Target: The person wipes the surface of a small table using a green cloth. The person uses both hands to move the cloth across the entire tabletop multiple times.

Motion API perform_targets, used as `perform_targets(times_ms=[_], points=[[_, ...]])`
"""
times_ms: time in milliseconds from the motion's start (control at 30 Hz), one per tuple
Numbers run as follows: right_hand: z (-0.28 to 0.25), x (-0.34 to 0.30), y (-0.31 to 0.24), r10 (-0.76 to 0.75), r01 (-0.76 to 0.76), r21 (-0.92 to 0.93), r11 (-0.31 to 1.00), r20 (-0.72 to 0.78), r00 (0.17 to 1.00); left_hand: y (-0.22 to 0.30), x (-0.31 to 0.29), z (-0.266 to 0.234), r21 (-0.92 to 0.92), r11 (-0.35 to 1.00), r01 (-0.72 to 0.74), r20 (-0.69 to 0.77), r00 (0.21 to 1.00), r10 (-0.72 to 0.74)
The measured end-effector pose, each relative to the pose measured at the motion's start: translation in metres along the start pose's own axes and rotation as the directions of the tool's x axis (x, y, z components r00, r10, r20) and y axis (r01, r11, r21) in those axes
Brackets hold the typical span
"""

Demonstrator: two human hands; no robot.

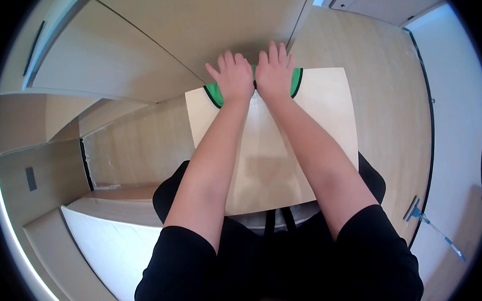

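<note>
A pale wood-coloured board (266, 189) lies across my lap like a small table. At its far edge is a green piece with black edging (296, 82), which looks like cloth and shows on both sides of my hands. My left hand (235, 77) rests on its left part, fingers stretched out and thumb apart. Beside it, my right hand (275, 71) lies on the right part, fingers extended past the board's far edge. The two hands almost touch at the thumbs. Much of the green piece is hidden beneath them, and a small dark bit shows between the wrists.
Tall wood-coloured cabinet doors (149, 39) stand just beyond my hands. A white mattress-like surface (108, 241) is at the lower left. On the right, a squeegee with a blue and white handle (415, 210) leans by the white wall (451, 133). Light wooden floor (383, 103) surrounds the board.
</note>
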State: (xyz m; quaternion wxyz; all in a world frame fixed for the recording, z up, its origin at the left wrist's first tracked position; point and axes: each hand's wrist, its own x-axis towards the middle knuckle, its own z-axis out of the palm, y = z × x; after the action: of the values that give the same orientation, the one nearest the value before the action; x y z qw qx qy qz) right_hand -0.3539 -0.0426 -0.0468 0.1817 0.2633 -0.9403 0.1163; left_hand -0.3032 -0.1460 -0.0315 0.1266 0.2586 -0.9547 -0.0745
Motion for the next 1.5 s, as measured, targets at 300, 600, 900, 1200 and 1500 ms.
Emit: perform_targets(times_ms=[300, 600, 900, 1200, 1500], points=[[-0.036, -0.071, -0.001, -0.040, 0.040, 0.053, 0.998, 0.000, 0.999, -0.007, -0.084, -0.020, -0.009, 0.997, -0.076, 0.021, 0.997, 0.076], [-0.109, -0.208, -0.011, -0.090, 0.058, 0.135, 0.989, 0.245, 0.965, -0.021, -0.229, -0.063, -0.039, 0.993, -0.108, 0.166, 0.980, 0.113], [-0.161, -0.316, -0.021, -0.148, 0.092, 0.178, 0.980, 0.332, 0.932, -0.020, -0.359, -0.085, 0.007, 0.998, 0.056, 0.354, 0.934, -0.055], [-0.124, -0.235, -0.047, -0.241, 0.174, 0.234, 0.956, 0.299, 0.923, -0.042, -0.286, -0.082, 0.100, 0.982, 0.159, 0.249, 0.952, -0.180], [-0.060, -0.124, -0.085, -0.217, 0.160, 0.235, 0.959, 0.241, 0.946, -0.084, -0.160, -0.063, 0.001, 0.977, 0.214, 0.180, 0.961, -0.210]])
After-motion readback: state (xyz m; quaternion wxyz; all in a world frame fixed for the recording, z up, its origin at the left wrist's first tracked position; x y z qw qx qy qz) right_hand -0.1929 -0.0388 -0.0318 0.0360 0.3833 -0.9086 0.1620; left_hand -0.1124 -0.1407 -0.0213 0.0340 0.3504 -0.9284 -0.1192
